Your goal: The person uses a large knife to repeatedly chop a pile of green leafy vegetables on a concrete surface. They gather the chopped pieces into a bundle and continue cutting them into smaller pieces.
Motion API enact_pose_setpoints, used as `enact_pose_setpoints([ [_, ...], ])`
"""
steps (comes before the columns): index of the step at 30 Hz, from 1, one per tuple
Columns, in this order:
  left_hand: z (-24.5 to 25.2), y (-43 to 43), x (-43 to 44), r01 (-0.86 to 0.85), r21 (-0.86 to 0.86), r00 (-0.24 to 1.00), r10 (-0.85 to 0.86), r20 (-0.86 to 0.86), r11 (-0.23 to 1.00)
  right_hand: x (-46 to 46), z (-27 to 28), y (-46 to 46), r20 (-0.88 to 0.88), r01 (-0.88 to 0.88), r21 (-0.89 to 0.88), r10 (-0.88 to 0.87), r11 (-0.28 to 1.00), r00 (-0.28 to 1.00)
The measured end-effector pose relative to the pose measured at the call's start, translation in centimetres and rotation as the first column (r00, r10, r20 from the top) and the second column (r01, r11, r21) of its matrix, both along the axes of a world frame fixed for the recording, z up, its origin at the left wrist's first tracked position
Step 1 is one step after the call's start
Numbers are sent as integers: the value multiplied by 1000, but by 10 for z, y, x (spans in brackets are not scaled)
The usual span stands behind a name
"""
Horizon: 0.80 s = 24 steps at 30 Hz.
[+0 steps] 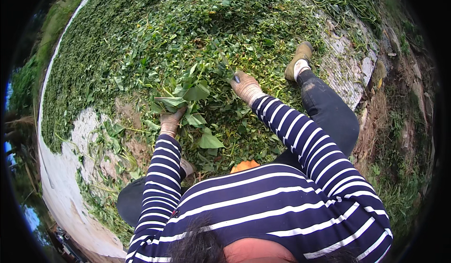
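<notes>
My left hand (171,121), in a soiled glove, grips a bunch of broad-leaved green vines (193,93), whose leaves spread up and to the right of the fingers. To its right, my right hand (246,86), also gloved, is closed around the dark handle of a knife (224,59). The thin blade points up and away to the left, hard to make out against the greenery. Below and around both hands lies a thick layer of chopped leaves and stems (239,129). The knife and the bunch are apart.
Chopped greens cover much of the pale ground sheet (60,178). Uncut vines lie at left (119,153), with a larger vine heap (348,2) at upper right. My shoe (298,60) rests among the cuttings. An orange object (244,165) shows beneath my body. Rough soil (387,122) borders the right side.
</notes>
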<state>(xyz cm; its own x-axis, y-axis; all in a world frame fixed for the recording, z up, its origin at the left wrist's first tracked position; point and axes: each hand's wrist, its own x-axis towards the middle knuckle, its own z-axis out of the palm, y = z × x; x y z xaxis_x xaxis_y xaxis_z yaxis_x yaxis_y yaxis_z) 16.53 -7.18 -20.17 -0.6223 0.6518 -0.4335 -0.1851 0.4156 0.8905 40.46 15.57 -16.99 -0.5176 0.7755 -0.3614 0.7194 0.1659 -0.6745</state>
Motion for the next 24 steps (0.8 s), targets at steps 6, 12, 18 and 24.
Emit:
enact_pose_setpoints([
  [6, -4, -4, 13, 3, -114, 998, -10, -64, 993, 47, -38, 137, 403, 260, 66, -264, 963, 876],
  [12, -1, -27, 11, -236, 45, 946, 219, 241, 971, -10, -45, 64, 390, -118, -138, 163, 983, 906],
  [18, 15, -19, -2, -101, 57, 971, 86, 223, 993, -34, -3, -58, 164, -480, -39, 480, 876, 862],
  [24, 56, 14, -2, 387, -18, 921, -385, 65, 922, -22, -43, -100, -37, -295, -209, 294, 932, 955],
])
